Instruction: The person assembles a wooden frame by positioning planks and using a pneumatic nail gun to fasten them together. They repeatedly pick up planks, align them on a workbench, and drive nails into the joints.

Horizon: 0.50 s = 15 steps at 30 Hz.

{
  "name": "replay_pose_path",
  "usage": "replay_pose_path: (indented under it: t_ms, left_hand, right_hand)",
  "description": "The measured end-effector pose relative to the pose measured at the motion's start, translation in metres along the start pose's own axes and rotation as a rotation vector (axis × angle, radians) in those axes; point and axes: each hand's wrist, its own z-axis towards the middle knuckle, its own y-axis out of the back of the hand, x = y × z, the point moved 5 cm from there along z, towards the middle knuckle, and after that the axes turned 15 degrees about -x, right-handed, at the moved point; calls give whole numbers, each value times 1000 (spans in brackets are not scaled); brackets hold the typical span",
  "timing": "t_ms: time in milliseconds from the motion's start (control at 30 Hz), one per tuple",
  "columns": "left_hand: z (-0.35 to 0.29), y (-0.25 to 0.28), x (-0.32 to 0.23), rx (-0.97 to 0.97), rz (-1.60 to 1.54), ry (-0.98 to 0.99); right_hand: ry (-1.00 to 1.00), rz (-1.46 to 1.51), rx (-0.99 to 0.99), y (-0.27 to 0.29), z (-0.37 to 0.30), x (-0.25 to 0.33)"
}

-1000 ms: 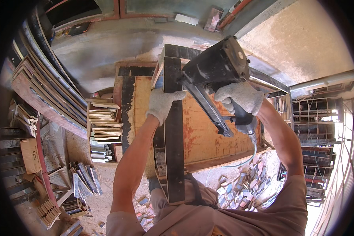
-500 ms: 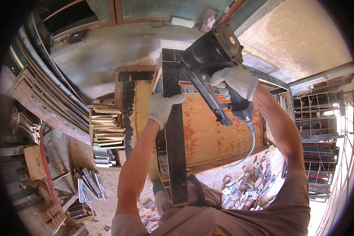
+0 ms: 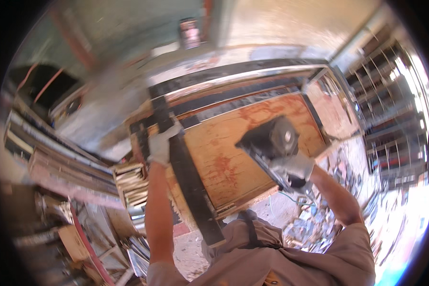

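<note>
My left hand (image 3: 160, 147), in a pale work glove, grips the edge of a long dark wooden board (image 3: 193, 183), thumb over its top face. That board runs from near my waist to a corner, where it meets a far dark board (image 3: 238, 72) of a rectangular frame. In my right hand (image 3: 294, 166), also gloved, is a black nail gun (image 3: 274, 136), fingers wrapped round its handle. The gun is apart from the frame, over the orange-stained plywood bench top (image 3: 219, 157). Motion blur hides the trigger finger.
A thin air hose (image 3: 295, 201) trails from the gun. Stacked wood strips (image 3: 131, 183) stand left of the bench, beside long curved-looking planks (image 3: 71, 174). Loose offcuts (image 3: 314, 224) cover the floor at right. Racks of slats (image 3: 391, 114) line the right side.
The nail gun has come away from the frame's corner, moving nearer and lower with my right hand. My left hand still grips the board. The view has turned toward the right.
</note>
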Motion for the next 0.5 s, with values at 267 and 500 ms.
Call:
replay_pose_path:
  t_ms: [267, 500]
  left_hand:
    - [22, 29, 16, 28, 7, 95]
    - [-100, -72, -16, -916, 1582, -900]
  right_hand:
    - [-294, -127, -296, 54, -175, -326]
    - [-1012, 422, -605, 45, -367, -560]
